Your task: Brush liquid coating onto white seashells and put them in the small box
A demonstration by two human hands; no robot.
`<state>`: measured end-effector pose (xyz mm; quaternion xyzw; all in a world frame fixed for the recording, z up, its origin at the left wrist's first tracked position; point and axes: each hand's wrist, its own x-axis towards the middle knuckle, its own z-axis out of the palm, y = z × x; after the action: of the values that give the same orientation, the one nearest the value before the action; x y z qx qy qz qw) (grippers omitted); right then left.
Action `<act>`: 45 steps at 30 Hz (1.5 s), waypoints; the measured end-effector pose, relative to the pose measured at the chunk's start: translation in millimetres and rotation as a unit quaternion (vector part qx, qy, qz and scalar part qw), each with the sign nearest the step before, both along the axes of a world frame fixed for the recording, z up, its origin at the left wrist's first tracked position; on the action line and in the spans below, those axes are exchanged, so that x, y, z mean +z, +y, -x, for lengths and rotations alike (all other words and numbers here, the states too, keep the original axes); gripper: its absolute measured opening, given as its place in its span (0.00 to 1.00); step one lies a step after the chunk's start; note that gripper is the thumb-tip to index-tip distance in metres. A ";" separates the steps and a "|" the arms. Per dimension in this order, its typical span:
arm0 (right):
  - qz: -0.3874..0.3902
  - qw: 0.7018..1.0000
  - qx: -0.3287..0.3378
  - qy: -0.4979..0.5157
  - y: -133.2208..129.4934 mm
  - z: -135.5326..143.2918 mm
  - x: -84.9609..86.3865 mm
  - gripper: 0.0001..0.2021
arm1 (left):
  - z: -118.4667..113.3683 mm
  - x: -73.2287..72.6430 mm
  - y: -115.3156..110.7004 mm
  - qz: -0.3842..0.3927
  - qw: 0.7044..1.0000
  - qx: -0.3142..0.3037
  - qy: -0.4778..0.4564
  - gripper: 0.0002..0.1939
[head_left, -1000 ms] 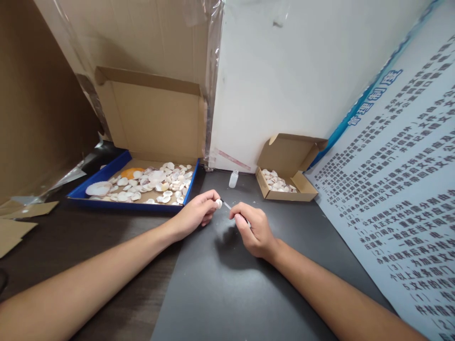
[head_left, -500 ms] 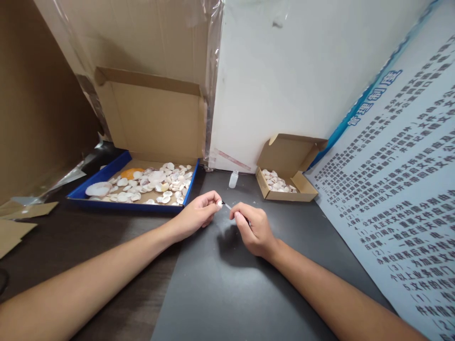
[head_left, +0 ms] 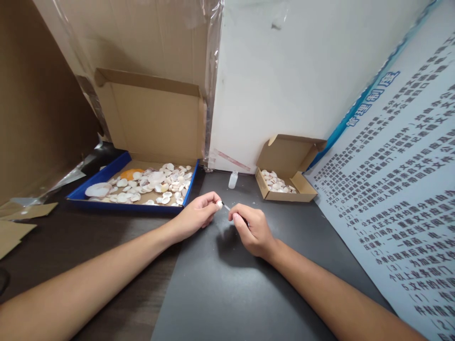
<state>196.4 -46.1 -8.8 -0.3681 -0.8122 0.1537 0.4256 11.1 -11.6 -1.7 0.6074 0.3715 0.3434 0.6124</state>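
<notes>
Between thumb and fingers, my left hand (head_left: 199, 212) pinches a small white shell (head_left: 219, 204) above the dark mat. My right hand (head_left: 251, 228) is closed around a thin brush (head_left: 225, 206), whose dark tip is at the shell; much of its handle is hidden in the palm. Just beyond the hands stands a small translucent bottle (head_left: 233, 180), upright and without a cap on it. Many pale shells (head_left: 156, 179) lie in the blue-edged box (head_left: 124, 205) on the left. More shells (head_left: 275, 182) fill part of the small cardboard box (head_left: 289, 195) on the right.
Both boxes have raised lids. Cardboard pieces (head_left: 16, 232) lie at the far left. A white panel (head_left: 277, 85) rises behind the bottle, and a printed sheet (head_left: 401, 189) slopes along the right side. The dark mat (head_left: 227, 303) extends toward me.
My right hand and the brush have shifted very slightly left. My left hand keeps its pinch on the shell in nearly the same place.
</notes>
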 end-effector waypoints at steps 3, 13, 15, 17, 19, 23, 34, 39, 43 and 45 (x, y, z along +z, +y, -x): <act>-0.012 1.000 0.008 0.006 -1.2 -0.2 0.4 0.11 | 0.2 0.8 -0.7 0.002 1.000 0.002 -0.002 0.10; 0.010 0.999 -0.018 -0.027 1.5 0.2 1.1 0.12 | 0.0 2.1 -1.1 0.009 1.000 0.006 -0.004 0.10; 0.017 0.999 -0.014 -0.033 1.5 0.2 0.6 0.12 | -0.2 2.5 -1.2 0.009 1.000 0.007 -0.003 0.11; 0.013 0.999 0.008 -0.032 0.8 0.4 0.7 0.12 | -0.1 2.8 -1.4 0.008 1.000 0.007 0.000 0.11; 0.006 0.999 0.027 -0.028 0.1 0.7 1.2 0.12 | 0.0 2.9 -1.7 0.006 1.000 0.007 0.003 0.11; 0.008 0.999 0.030 -0.030 -0.2 1.0 1.9 0.12 | 0.1 2.9 -1.9 0.006 1.000 0.009 0.001 0.11; 0.020 0.999 0.027 -0.040 0.4 1.3 0.4 0.12 | 0.5 1.0 -1.1 -0.002 1.000 0.004 0.011 0.13; -0.012 1.000 0.020 -0.013 -0.9 0.0 1.9 0.12 | 0.2 1.3 -1.4 0.003 1.000 0.005 0.005 0.12; -0.029 0.999 0.036 0.001 -1.2 -0.7 2.8 0.11 | -0.1 1.9 -1.5 0.007 1.000 0.008 0.000 0.10; -0.023 0.999 0.035 -0.003 -0.6 -0.6 2.4 0.11 | -0.1 1.9 -1.3 0.004 1.000 0.009 0.002 0.10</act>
<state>196.9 -46.7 -6.4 -0.3301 -0.8292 0.1484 0.4259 11.2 -12.9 0.2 0.6020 0.3801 0.3462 0.6109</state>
